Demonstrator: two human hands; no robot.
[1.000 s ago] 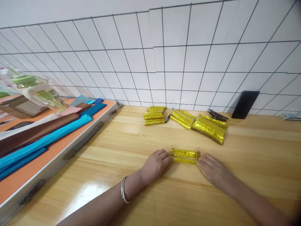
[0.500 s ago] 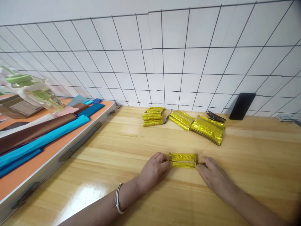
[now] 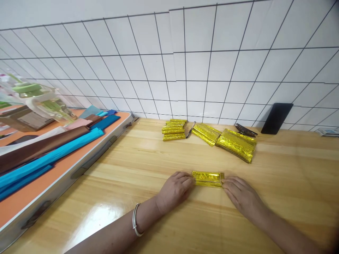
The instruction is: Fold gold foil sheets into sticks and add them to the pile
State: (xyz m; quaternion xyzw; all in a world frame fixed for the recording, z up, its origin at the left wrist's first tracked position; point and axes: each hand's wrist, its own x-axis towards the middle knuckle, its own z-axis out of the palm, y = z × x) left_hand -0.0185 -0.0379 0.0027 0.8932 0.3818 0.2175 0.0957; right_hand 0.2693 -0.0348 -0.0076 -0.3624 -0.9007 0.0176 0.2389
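A shiny gold foil sheet point(image 3: 208, 178), folded into a narrow strip, lies on the wooden table in front of me. My left hand point(image 3: 178, 188) grips its left end with the fingers pressed together, a silver bangle on that wrist. At the opposite end, my right hand point(image 3: 239, 193) pinches the foil, its fingers also closed. Further back lies a group of gold foil rolls point(image 3: 174, 129). To their right sit a thin flat gold foil piece point(image 3: 206, 133) and a thicker stack of gold foil sheets point(image 3: 237, 144).
A black pen point(image 3: 190, 130) and a dark hair clip point(image 3: 246, 130) lie near the wall. A black phone point(image 3: 277, 119) leans on the tiles. On the left, an orange-topped surface point(image 3: 69, 159) carries coloured paper rolls point(image 3: 79, 144), a cardboard box point(image 3: 26, 118) and a green-lidded bottle point(image 3: 43, 98).
The gold strip has become narrower, its front flap folded further over between both hands. My right fingers lie flatter along its end. The view has shifted slightly.
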